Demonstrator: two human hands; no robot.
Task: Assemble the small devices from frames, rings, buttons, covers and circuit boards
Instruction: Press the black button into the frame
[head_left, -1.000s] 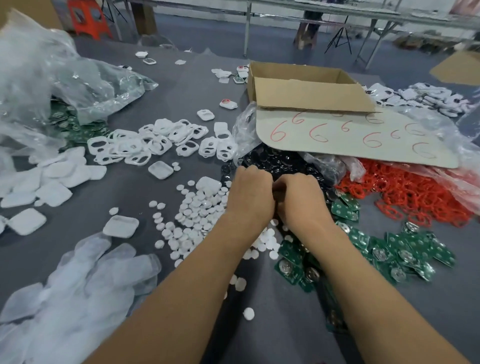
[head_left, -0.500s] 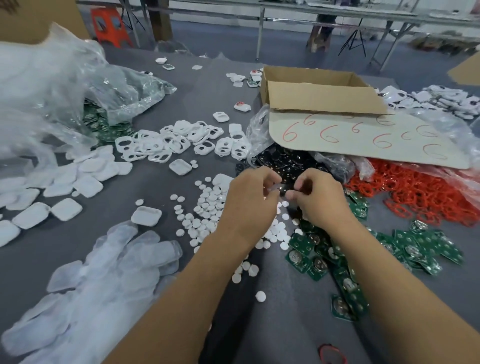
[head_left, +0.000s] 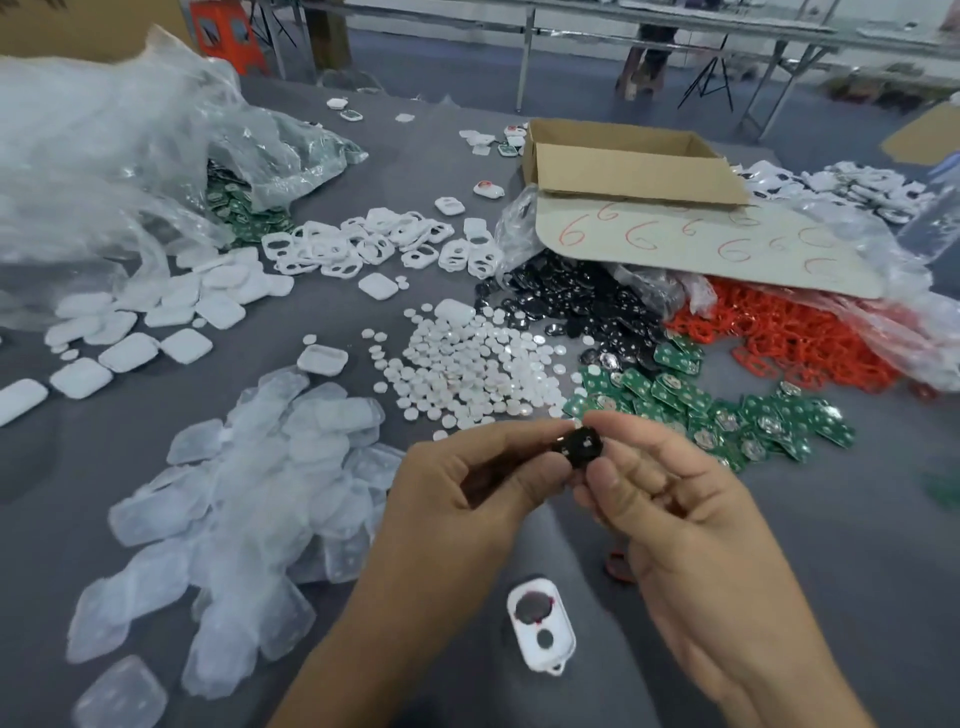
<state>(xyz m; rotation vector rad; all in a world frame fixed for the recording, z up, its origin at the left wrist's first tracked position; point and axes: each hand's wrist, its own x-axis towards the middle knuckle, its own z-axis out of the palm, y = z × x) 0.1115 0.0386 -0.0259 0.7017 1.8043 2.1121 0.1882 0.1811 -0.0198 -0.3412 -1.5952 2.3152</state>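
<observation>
Two hands meet low in the head view, the only feed I have. My operator's left hand (head_left: 467, 486) and right hand (head_left: 680, 512) both pinch one small black piece (head_left: 583, 447), thumb below and forefinger above on each side, the other fingers loosely curled. The piece is held above the grey table (head_left: 857, 545), just in front of the green boards.

One white frame (head_left: 543, 631) lies flat on the table near the wrists, with two round openings. The larger one has something dark with a red edge in it; I cannot tell what it is. One red ring (head_left: 618, 567) peeks out from under the right hand.

I count seven loose heaps, each too many to number:
- white round buttons (head_left: 467, 364) at the centre
- green circuit boards (head_left: 701, 405) to their right
- black pieces (head_left: 582, 306) behind those
- red rings (head_left: 795, 343) further right
- white frames (head_left: 374, 244) further back
- white covers (head_left: 156, 322) at the left
- clear covers (head_left: 249, 493) nearest on the left

One open cardboard box (head_left: 623, 166) stands at the back. Just in front of it, one card sheet (head_left: 701, 244) marked with red sixes lies over the black and red heaps; I cannot count the sixes surely. One big crumpled plastic bag (head_left: 104, 156) at far left has more green boards (head_left: 239, 208) spilling from its mouth.
</observation>
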